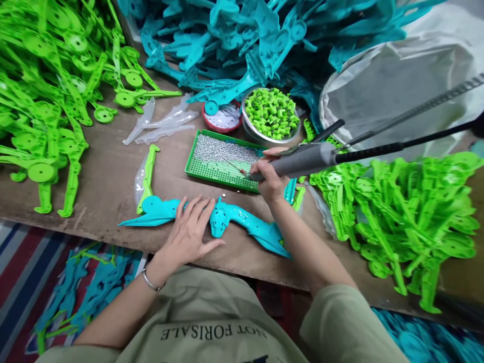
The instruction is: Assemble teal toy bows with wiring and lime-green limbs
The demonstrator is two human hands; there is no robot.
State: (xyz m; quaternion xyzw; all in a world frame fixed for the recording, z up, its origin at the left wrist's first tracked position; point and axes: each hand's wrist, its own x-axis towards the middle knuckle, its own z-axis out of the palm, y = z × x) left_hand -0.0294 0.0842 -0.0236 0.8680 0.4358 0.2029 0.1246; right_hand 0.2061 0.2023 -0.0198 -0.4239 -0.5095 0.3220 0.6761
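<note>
My left hand [191,229] lies with fingers spread on the blue winged plastic piece [245,222], left of its head-shaped middle. In my right hand [270,176] is a grey power screwdriver [302,160], its thin bit pointing left over the green tray [223,180]. Small silver screws [219,147] fill the upper part of that tray. A couple of loose screws lie between the tray and the blue piece. At the blue piece's left end, a green plastic arm [149,174] stretches away from me beside a clear part.
Green parts [41,101] are heaped at left, more [416,217] at right. Blue parts [227,35] pile up at the back. A steel bowl [247,132] of green pieces and a red basket [217,128] stand behind the tray. A white sack [397,75] stands back right.
</note>
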